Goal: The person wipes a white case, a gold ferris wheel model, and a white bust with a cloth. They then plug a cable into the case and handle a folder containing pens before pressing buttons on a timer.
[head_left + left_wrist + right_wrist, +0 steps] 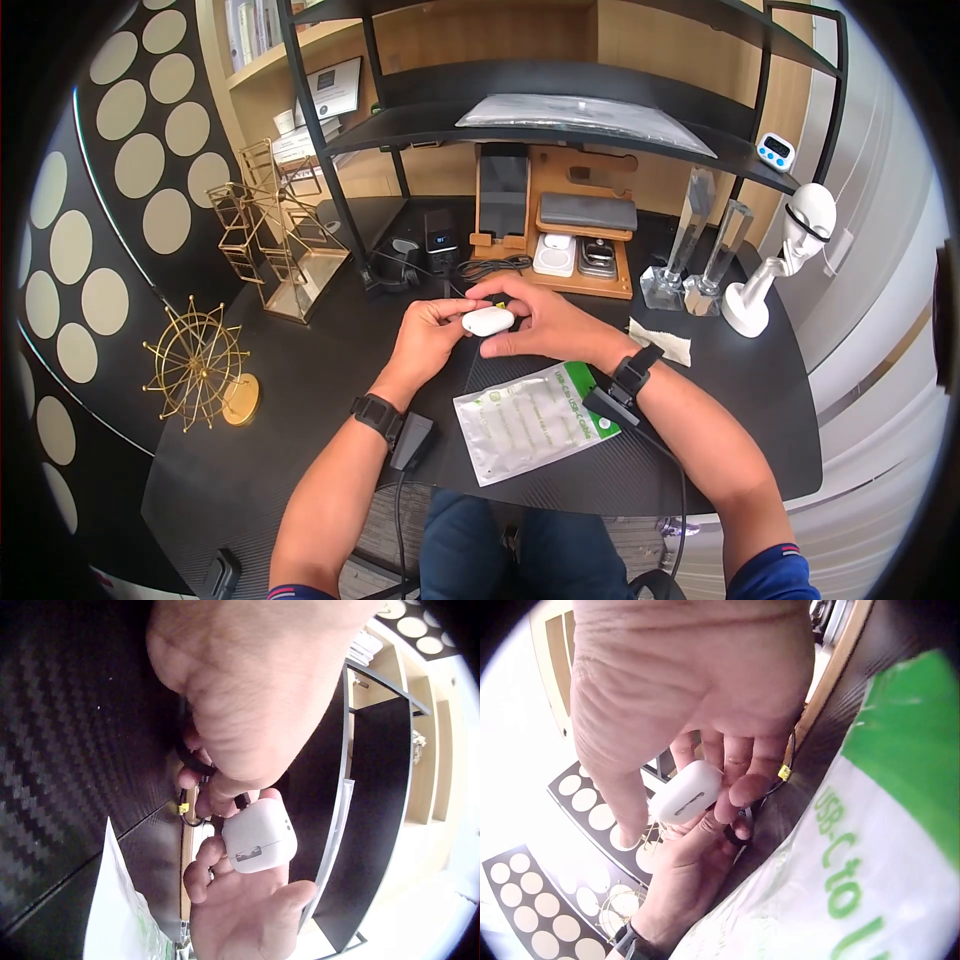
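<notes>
A white earbud charging case is held up over the desk between both hands. My left hand pinches the black plug of a cable, its tip right at the end of the case. My right hand holds the case against its curled fingers, with the thumb standing away from it. In the right wrist view the hinge side of the case faces the camera. A yellow tag hangs on the black cable below the hands.
A green and white USB-C cable pouch lies near the desk's front edge. Behind the hands stand a wooden dock, a coiled black cable and a shelf. A gold Ferris wheel stands left, crystal trophies and a white bust right.
</notes>
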Demonstrator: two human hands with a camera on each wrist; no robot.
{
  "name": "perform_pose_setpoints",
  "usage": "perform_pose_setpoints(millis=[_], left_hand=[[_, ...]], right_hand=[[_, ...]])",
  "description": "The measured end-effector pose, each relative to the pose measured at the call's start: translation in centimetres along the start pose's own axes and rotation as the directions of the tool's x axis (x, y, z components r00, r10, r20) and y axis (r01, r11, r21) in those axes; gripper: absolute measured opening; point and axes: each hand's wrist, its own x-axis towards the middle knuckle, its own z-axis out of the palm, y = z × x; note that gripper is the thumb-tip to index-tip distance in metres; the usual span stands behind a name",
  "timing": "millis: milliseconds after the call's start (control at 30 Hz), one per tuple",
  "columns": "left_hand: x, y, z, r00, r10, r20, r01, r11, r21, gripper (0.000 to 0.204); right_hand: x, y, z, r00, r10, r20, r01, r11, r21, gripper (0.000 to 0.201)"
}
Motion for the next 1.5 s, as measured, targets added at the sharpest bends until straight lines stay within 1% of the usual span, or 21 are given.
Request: perform_pose_setpoints(millis=[67,100,133,200,233,267,333,367,400,467,533,600,767,833,867,933,1033,1200,1300,1433,1500], left_hand=[[0.2,-0.3,-0.1,1.000,-0.009,0.001,0.009,1.000,-0.011,0.031],[0.3,-0.5,-0.2,1.000,0.008,0.004,-0.008,1.000,-0.003,0.030],[0.2,-0.5,-0.1,1.000,0.022,0.008,-0.022,1.000,0.004,0.029],[0.0,-0.4,-0.2,1.000,-0.003,0.016,0.003,0.999,0.035,0.026],[0.1,-0.3,-0.3,1.000,-0.020,0.020,0.018,0.998,0.068,0.024],[0.1,-0.3,-0.3,1.000,-0.018,0.020,0.017,0.998,0.068,0.024],[0.2,-0.2,-0.1,1.000,0.011,0.004,-0.011,0.984,0.179,0.016],[0.2,-0.1,-0.1,1.000,0.015,0.003,-0.015,0.983,0.180,0.016],[0.1,0.0,0.0,1.000,0.012,0.002,-0.012,0.985,0.173,0.017],[-0.1,0.1,0.1,1.000,0.001,0.002,-0.001,0.987,0.162,0.017],[0.0,0.3,0.1,0.999,0.023,0.029,-0.028,0.985,0.172,0.017],[-0.2,0.9,0.1,1.000,0.002,0.029,-0.008,0.981,0.194,0.018],[-0.1,0.8,0.2,0.999,-0.016,0.036,0.009,0.979,0.203,0.019],[-0.1,0.6,0.3,0.998,0.039,0.051,-0.051,0.967,0.251,0.019],[0.0,0.6,0.3,0.998,0.040,0.054,-0.053,0.966,0.252,0.019],[-0.1,0.4,0.2,0.997,-0.004,0.079,-0.013,0.976,0.218,0.020],[0.0,0.3,0.0,0.994,-0.042,0.103,0.016,0.972,0.236,0.022],[0.0,0.3,0.1,0.993,-0.046,0.105,0.019,0.969,0.246,0.022],[-0.1,0.3,0.1,0.993,-0.061,0.105,0.034,0.969,0.243,0.021],[0.1,0.2,0.0,0.992,-0.058,0.108,0.029,0.967,0.254,0.022],[0.0,0.1,0.2,0.993,-0.051,0.106,0.023,0.968,0.249,0.022]], right_hand=[[0.1,-0.2,0.2,0.998,-0.065,0.019,0.066,0.997,-0.033,0.057],[0.1,-0.1,0.4,0.995,-0.101,-0.009,0.101,0.995,-0.001,0.049],[0.2,0.2,0.2,0.995,-0.098,-0.010,0.098,0.995,0.001,0.049],[0.6,1.2,-0.1,0.992,-0.105,-0.072,0.099,0.992,-0.082,0.039],[0.9,1.4,0.0,0.982,-0.139,-0.131,0.130,0.989,-0.072,0.032],[0.8,1.6,-0.1,0.982,-0.140,-0.130,0.131,0.989,-0.073,0.032],[0.9,1.6,-0.3,0.974,-0.010,-0.225,-0.013,0.995,-0.101,0.032],[0.9,1.6,-0.2,0.961,-0.020,-0.275,-0.014,0.993,-0.121,0.033],[0.9,1.6,-0.4,0.961,-0.022,-0.276,-0.013,0.992,-0.122,0.033],[0.6,0.9,-0.7,0.946,0.159,-0.284,-0.188,0.979,-0.079,0.034],[0.6,1.6,-0.7,0.941,0.165,-0.296,-0.197,0.977,-0.084,0.035],[0.7,2.0,-0.8,0.932,0.233,-0.277,-0.255,0.966,-0.046,0.031],[1.1,3.1,-0.9,0.927,0.225,-0.300,-0.246,0.969,-0.033,0.036],[0.7,3.5,-0.9,0.922,0.228,-0.314,-0.254,0.966,-0.044,0.036],[0.7,3.4,-1.0,0.919,0.243,-0.311,-0.271,0.961,-0.051,0.036],[0.7,3.3,-1.1,0.917,0.255,-0.307,-0.286,0.956,-0.060,0.036],[0.9,3.2,-1.2,0.922,0.253,-0.293,-0.289,0.953,-0.089,0.036],[0.6,3.5,-1.6,0.935,0.256,-0.246,-0.279,0.958,-0.065,0.037],[0.6,3.5,-1.4,0.931,0.263,-0.253,-0.285,0.957,-0.050,0.037],[0.8,3.8,-1.3,0.922,0.284,-0.264,-0.312,0.948,-0.069,0.037],[0.8,3.9,-1.4,0.934,0.254,-0.250,-0.287,0.953,-0.103,0.037]])
